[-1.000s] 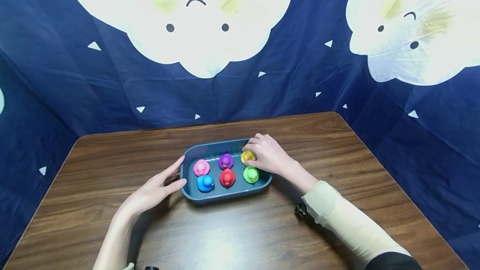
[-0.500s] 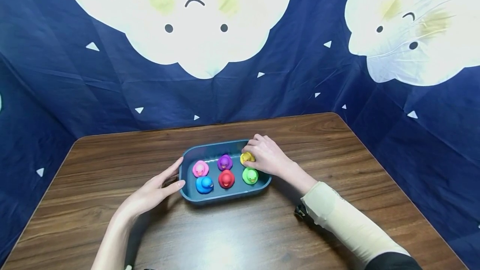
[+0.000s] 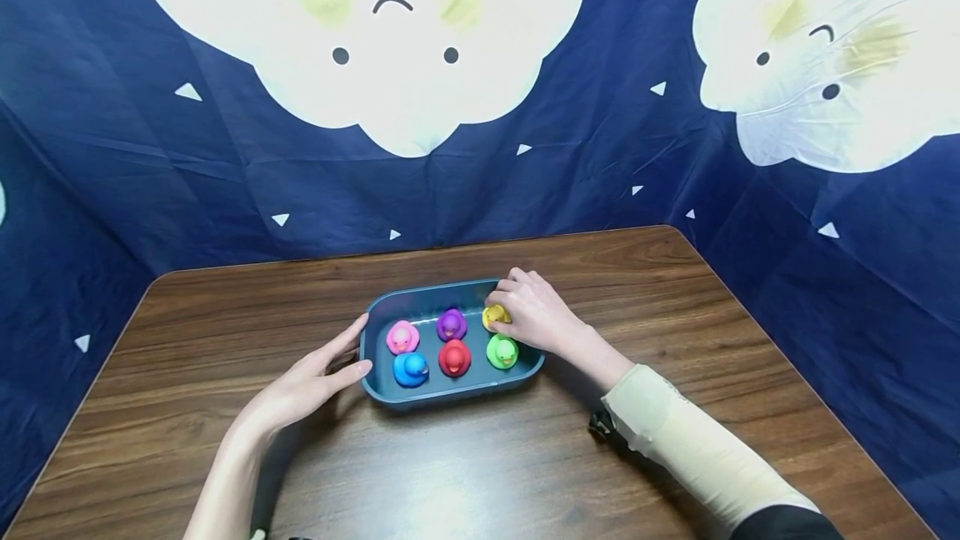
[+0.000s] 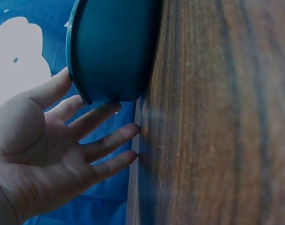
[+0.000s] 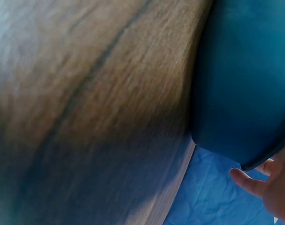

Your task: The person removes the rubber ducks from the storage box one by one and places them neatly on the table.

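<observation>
A dark teal tray (image 3: 450, 395) on the table holds several small rubber ducks. In its back right corner, my right hand (image 3: 538, 317) pinches the yellow duck (image 3: 495, 317) between thumb and fingers; the hand partly covers it. The green duck (image 3: 502, 352) sits just in front of that hand. Purple (image 3: 452, 325) and red (image 3: 454, 357) ducks occupy the middle, with pink (image 3: 402, 337) and blue (image 3: 411, 369) ones at the left. My left hand (image 3: 307, 386) rests its fingertips at the tray's left end. Its fingers spread loosely beside the tray wall (image 4: 114, 51) in the left wrist view.
The brown wood-grain table (image 3: 450, 473) extends around the tray. Behind it and along the sides hangs a dark blue cloth (image 3: 450, 198) printed with white clouds and small triangles. A small black object (image 3: 600, 423) shows beneath the right sleeve (image 3: 675, 432).
</observation>
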`<state>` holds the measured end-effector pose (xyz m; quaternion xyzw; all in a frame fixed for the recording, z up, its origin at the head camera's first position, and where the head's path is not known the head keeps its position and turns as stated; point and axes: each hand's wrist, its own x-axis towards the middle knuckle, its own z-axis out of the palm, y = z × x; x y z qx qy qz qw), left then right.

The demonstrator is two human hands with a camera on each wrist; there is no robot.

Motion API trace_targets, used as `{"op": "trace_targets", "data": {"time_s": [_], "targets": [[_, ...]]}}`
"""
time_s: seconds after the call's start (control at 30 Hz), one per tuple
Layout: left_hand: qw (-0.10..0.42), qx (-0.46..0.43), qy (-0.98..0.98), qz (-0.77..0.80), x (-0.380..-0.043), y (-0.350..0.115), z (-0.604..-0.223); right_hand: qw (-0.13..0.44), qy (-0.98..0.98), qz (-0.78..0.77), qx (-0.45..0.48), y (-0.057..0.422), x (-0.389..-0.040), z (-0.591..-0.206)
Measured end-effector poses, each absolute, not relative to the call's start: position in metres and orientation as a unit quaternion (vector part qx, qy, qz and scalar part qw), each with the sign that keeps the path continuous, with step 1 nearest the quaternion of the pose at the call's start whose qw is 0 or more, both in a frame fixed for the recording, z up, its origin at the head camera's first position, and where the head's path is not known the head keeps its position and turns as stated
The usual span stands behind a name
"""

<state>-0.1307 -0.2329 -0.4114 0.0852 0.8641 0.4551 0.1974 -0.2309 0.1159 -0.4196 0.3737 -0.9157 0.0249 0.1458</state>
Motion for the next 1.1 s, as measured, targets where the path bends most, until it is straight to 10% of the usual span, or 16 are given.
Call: {"op": "trace_targets", "data": {"time_s": [1.1], "targets": [[0.185,0.099,0.864,0.457,-0.129,-0.232,-0.412,0.151,-0.902,0.241,0.324,0.139,-0.216,-0.400]]}}
